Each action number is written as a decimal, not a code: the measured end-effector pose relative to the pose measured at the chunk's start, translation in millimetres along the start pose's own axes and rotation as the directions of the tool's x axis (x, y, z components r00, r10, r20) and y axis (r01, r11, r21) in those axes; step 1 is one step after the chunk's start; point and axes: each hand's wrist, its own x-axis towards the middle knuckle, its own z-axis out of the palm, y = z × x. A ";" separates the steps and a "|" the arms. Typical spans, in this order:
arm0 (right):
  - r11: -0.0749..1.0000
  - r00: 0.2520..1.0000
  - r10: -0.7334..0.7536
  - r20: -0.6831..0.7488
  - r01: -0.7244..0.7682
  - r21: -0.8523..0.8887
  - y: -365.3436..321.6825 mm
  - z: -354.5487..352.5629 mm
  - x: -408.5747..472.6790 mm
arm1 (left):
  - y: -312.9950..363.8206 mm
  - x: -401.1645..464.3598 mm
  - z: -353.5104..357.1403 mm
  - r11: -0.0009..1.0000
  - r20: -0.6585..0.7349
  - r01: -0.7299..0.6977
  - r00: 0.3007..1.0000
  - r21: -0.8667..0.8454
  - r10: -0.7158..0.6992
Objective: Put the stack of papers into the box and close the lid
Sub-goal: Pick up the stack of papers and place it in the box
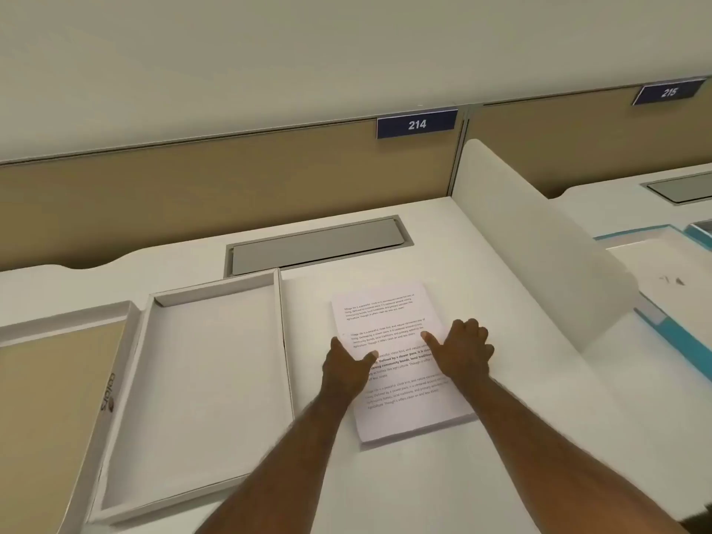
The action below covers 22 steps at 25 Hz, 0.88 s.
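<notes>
A stack of printed white papers (389,314) lies flat on the white desk, right of the box. My left hand (345,366) grips the stack's left edge, thumb on the top sheet. My right hand (464,350) holds the right edge the same way, fingers curled down the side. The stack rests on the desk. An open, empty white box (208,383) sits to the left of the papers, touching or nearly touching them. Its lid (57,383), tan inside with a white rim, lies upturned at the far left.
A grey cable hatch (316,244) is set into the white desk (424,487) behind the box. A white divider panel (531,240) stands to the right, with teal-edged items (655,264) on the neighbouring desk. A tan partition (192,194) runs along the back.
</notes>
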 end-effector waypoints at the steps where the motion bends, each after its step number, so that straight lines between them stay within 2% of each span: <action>1: 0.995 0.995 0.072 0.071 -0.076 0.057 0.3 0.8 2.3 | 1.1 2.7 1.4 1.000 -0.023 0.015 1.000 -0.008 -0.015; 4: 0.959 0.953 0.196 0.230 -0.236 0.159 0.7 2.5 5.4 | 6.6 6.9 1.8 0.990 -0.082 0.118 0.989 -0.083 -0.124; 6: 0.937 0.935 0.213 0.283 -0.277 0.211 -1.5 4.1 6.4 | 8.2 13.2 1.8 0.958 -0.066 0.207 0.972 -0.199 -0.224; 9: 0.904 0.913 0.247 0.324 -0.338 0.264 -3.8 2.4 12.0 | 5.6 23.1 -5.6 0.851 0.038 0.321 0.941 -0.415 -0.336; 12: 0.888 0.893 0.263 0.364 -0.372 0.270 -2.3 1.1 16.1 | 4.7 28.3 -10.1 0.748 0.140 0.402 0.910 -0.528 -0.391; 18: 0.876 0.864 0.272 0.424 -0.405 0.262 -0.6 -4.0 26.0 | 9.8 37.4 -6.5 0.765 0.182 0.426 0.904 -0.484 -0.388; 22: 0.850 0.858 0.277 0.432 -0.428 0.306 2.0 -3.2 29.5 | 5.8 40.6 -1.5 0.863 0.109 0.402 0.915 -0.306 -0.388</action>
